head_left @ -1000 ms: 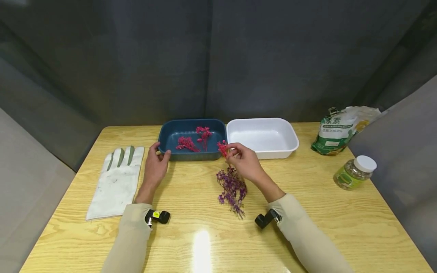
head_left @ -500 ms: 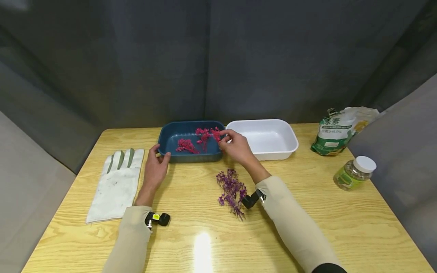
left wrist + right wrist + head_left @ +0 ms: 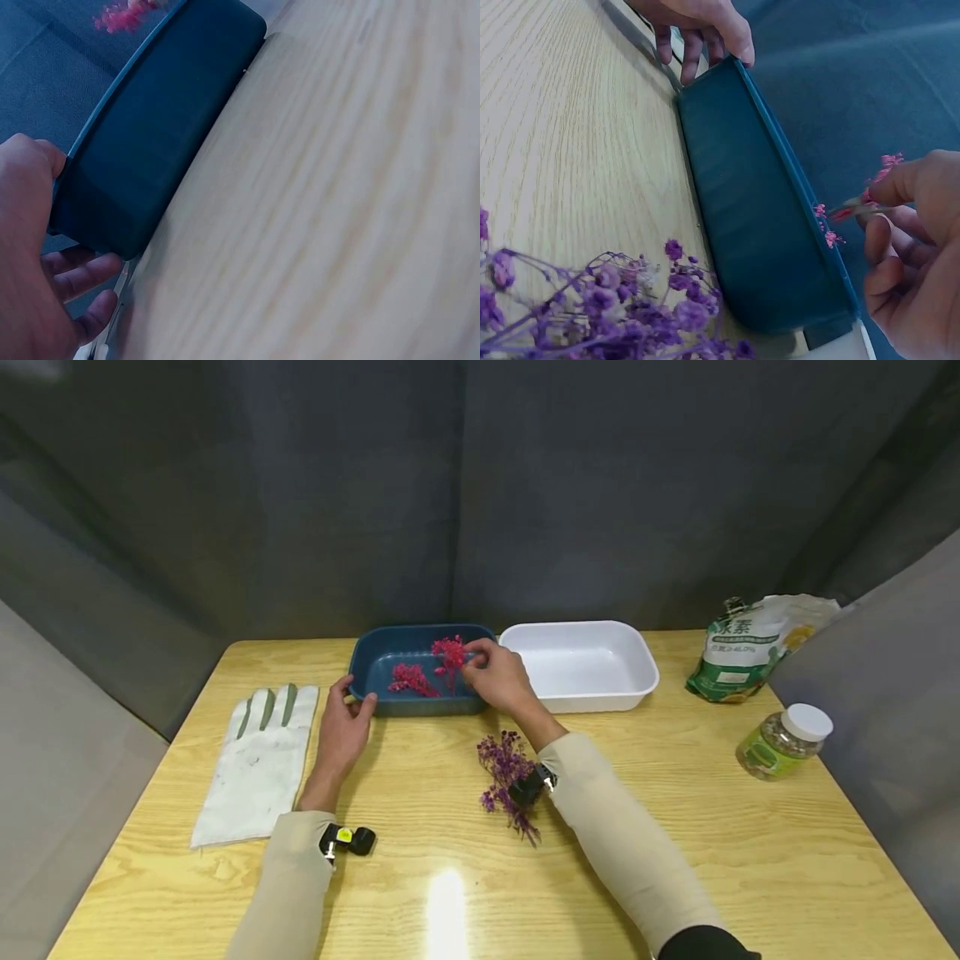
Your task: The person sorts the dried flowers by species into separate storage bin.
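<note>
My left hand (image 3: 341, 737) grips the near left corner of a dark blue tray (image 3: 423, 705). In the left wrist view the thumb lies at the tray's rim, with the fingers curled around its end wall. Over the tray's right part, my right hand (image 3: 501, 678) pinches a sprig of pink dried flowers (image 3: 885, 171) between thumb and fingertips. The held sprig overlaps another pink sprig (image 3: 448, 652) in the head view. A further pink sprig (image 3: 411, 680) lies left of them on the tray floor. Purple dried flowers (image 3: 501, 762) lie on the table, partly under my right wrist.
A white tray (image 3: 585, 702) stands against the blue one's right side. Farther right are a green and white bag (image 3: 738, 652) and a lidded jar (image 3: 783, 743). A white work glove (image 3: 255, 768) lies at the left. Dark curtains hang behind the table.
My right hand has carried the pink sprig leftward, from in front of the gap between the trays to over the blue tray. The left hand has kept its place at the corner.
</note>
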`<state>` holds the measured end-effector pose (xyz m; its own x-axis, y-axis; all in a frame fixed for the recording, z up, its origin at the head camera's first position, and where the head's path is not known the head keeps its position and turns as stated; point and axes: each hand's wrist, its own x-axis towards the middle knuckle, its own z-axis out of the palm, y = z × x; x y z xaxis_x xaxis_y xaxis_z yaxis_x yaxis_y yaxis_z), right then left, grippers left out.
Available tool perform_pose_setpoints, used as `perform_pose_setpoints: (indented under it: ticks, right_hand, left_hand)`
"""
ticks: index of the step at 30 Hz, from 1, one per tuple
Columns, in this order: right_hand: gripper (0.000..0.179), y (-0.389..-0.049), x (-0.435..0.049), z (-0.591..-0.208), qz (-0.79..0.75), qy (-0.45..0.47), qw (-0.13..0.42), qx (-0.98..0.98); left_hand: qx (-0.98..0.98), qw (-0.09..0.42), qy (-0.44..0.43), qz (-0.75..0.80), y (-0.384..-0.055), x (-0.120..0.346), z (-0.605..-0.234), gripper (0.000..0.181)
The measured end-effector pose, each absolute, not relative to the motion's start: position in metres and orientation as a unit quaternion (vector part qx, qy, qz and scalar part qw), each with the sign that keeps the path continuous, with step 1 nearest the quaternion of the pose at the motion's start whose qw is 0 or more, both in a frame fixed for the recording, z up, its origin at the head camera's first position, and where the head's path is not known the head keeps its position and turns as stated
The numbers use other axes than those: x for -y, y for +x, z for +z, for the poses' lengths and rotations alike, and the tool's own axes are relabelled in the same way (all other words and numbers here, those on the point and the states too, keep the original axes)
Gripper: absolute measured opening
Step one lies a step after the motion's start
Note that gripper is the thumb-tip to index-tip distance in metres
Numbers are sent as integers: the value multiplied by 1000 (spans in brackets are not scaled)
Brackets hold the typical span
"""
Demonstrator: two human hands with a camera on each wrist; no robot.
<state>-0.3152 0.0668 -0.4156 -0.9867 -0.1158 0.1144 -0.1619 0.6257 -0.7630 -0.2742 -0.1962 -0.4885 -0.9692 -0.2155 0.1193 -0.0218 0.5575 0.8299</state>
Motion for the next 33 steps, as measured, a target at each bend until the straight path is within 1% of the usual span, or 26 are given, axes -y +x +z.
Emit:
perform_pose_setpoints:
  ticks: [4,12,19,25,29,33]
  right_hand:
    - [30,-314,-68,-418,420,68,38,904]
    - [24,-303,-79,-423,445,70,30,892]
    - [24,-286,-89,-431,467,120,31,876]
    - [30,-269,-97,-437,431,167,60,884]
    - [32,-260,-100,-442,412,190,68,888]
    - [34,-254,-104,-446,402,194,72,892]
  left_hand:
    - [877,108,65,-464,-275,196,-489,62]
    - [877,103,70,-465,-274,195,-487,61]
    - [875,105,66,-468,-273,194,-488,61]
    - [872,107,66,-473,-273,191,-488,60]
    - [882,138,71,-445,-273,189,-486,56]
    - [888,191,67,-413,-272,184,-482,54]
